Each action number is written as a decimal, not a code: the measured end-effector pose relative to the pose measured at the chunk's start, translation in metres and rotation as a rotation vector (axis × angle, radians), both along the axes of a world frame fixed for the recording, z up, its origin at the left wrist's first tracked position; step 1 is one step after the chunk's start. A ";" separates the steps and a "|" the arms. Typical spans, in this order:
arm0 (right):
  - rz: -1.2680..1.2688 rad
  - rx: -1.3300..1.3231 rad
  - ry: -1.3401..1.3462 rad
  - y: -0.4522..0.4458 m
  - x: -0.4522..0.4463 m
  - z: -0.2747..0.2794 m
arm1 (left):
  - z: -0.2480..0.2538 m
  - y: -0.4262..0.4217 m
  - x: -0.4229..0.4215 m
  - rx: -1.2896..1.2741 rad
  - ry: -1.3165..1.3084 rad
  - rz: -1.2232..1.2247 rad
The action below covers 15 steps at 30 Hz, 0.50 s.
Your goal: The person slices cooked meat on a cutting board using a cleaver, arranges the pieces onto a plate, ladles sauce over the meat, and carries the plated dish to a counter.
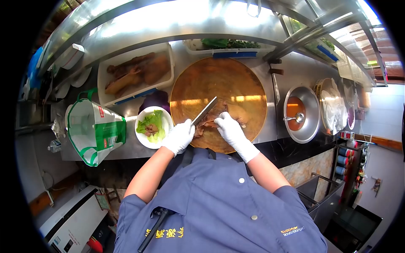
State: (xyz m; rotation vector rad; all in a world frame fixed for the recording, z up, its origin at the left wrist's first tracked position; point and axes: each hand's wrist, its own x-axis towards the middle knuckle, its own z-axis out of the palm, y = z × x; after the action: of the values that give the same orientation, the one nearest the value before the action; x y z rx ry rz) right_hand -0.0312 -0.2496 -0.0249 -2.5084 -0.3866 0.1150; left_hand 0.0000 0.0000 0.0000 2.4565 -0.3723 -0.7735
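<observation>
Gloved hands at a round, brown wooden chopping board [211, 80] on a stainless-steel table [271, 126]. The left hand [179, 137], in a white glove, is closed around the handle end of a grey metal knife [205, 110]; the blade points obliquely away from the wearer, over the board. The right hand [231, 130], also white-gloved, has bent fingers against irregular, reddish-brown pieces of cooked meat [209, 122]; whether they grip or merely press cannot be told. The meat lies on the near half of the board, partly under the right hand and beside the blade, with a paler portion beyond the right fingertips.

Handling (judged): the pieces are probably light, soft and moist, slippery under a glove and apt to tear; bone may stiffen some parts. The thicker, paler portion offers the surest hold, with fingertips tucked back from the blade.

Edges and room: the widest stretch of wood lies beyond the knife's tip. The near rim of the board comes close to the wearer's blue jacket [211, 181]. At left, a round white bowl [139, 137] holding green lettuce stands just beside the left hand and limits its sideways movement; behind it sits a rectangular white plastic tub [101, 86]. At right, a wide, silver metal basin [311, 118] stands apart from the board.
</observation>
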 end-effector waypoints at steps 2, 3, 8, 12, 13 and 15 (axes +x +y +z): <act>0.002 -0.035 -0.013 0.001 -0.009 -0.009 | 0.003 0.000 0.001 -0.012 -0.004 0.004; 0.028 -0.090 0.014 -0.022 -0.026 0.000 | 0.000 -0.016 -0.010 -0.084 0.037 0.003; 0.046 -0.170 0.048 -0.033 -0.031 -0.007 | -0.011 -0.004 0.025 -0.217 0.062 0.017; -0.183 0.019 0.150 -0.017 -0.025 0.004 | 0.025 -0.012 0.026 -0.278 -0.050 0.138; -0.195 0.045 0.133 -0.014 -0.023 0.002 | 0.032 -0.013 0.023 -0.310 -0.078 0.175; -0.220 0.100 0.093 -0.010 -0.016 -0.002 | 0.048 -0.013 0.017 -0.371 -0.139 0.246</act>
State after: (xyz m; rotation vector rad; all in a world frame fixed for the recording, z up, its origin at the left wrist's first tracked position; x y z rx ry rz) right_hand -0.0470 -0.2598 -0.0271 -2.4175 -0.0753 0.1217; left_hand 0.0172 -0.0128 0.0484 2.1565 -0.2334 -0.3912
